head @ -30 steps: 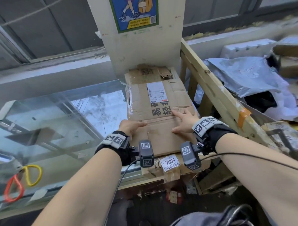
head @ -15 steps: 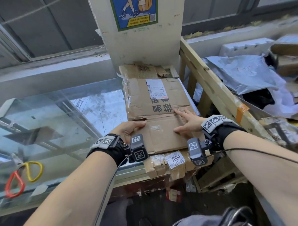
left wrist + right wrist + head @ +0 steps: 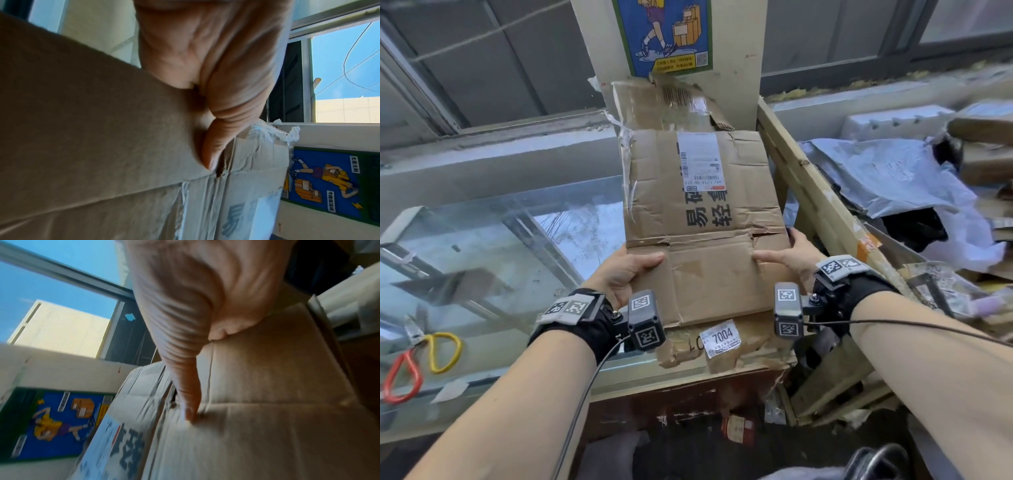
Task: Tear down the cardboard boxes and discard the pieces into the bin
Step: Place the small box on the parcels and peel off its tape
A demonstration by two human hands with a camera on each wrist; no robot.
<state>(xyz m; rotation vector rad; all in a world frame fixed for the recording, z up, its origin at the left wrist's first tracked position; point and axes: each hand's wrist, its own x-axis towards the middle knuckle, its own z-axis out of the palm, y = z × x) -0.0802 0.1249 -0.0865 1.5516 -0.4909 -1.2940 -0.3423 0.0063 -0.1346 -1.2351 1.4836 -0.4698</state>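
A flattened brown cardboard box with a white shipping label and black characters is tilted up off the counter in the head view. My left hand grips its left edge, thumb on top. My right hand grips the right edge beside a torn crease, thumb on top, fingers hidden behind. The left wrist view shows my thumb on the cardboard; the right wrist view shows my thumb pressed on the cardboard. More crumpled cardboard with a "7004" sticker lies underneath.
A glass counter top spreads to the left, with red and yellow scissor handles at its edge. A wooden frame runs along the right; behind it sits a heap of grey plastic bags and cardboard. A pillar with a blue poster stands behind.
Both hands went from lying flat on the cardboard to gripping its side edges. The box has come up off the counter and tilted toward the pillar.
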